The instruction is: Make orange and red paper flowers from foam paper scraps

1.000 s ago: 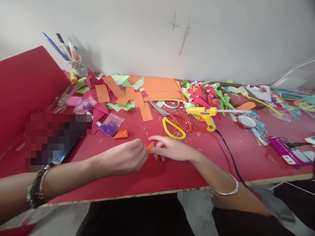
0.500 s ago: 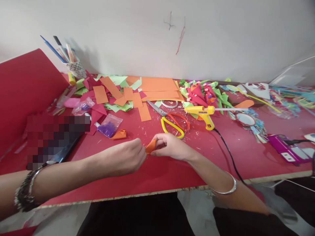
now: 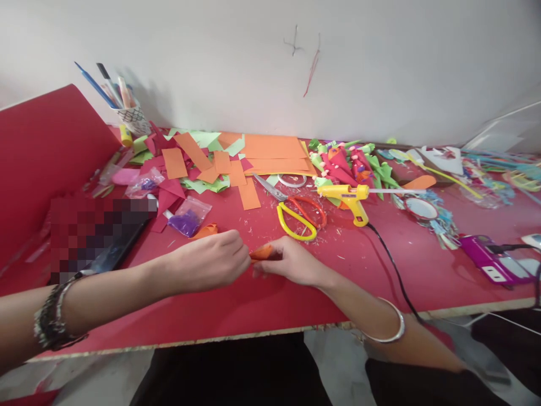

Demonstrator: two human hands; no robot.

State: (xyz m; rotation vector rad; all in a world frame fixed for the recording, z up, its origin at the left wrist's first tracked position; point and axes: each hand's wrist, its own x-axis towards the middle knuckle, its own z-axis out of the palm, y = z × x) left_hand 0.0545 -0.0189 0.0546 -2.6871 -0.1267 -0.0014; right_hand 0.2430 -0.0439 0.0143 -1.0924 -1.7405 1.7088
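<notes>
Above the red table, a small rolled piece of orange paper (image 3: 262, 253) is held between both hands. My left hand (image 3: 217, 259) is closed at the paper's left end, its fingertips hidden behind the knuckles. From the other side, my right hand (image 3: 291, 260) grips the paper with the thumb below and the fingers curled around it. Another folded orange paper piece (image 3: 205, 230) lies just behind my left hand, partly covered by it. Scissors (image 3: 298, 217) with red and yellow handles lie beyond my right hand, and a yellow glue gun (image 3: 346, 197) rests to their right.
Orange paper strips (image 3: 270, 152) and green and red scraps cover the back. Finished-looking paper cones (image 3: 342, 163) are piled near the wall. A pen cup (image 3: 133, 115) stands back left, a bag of purple bits (image 3: 188, 220) in front. The glue gun's black cord (image 3: 393, 259) runs off the front edge.
The orange paper has tilted flatter between my hands. My right hand has turned slightly and its fingers have shifted around the paper; my left hand has risen a little.
</notes>
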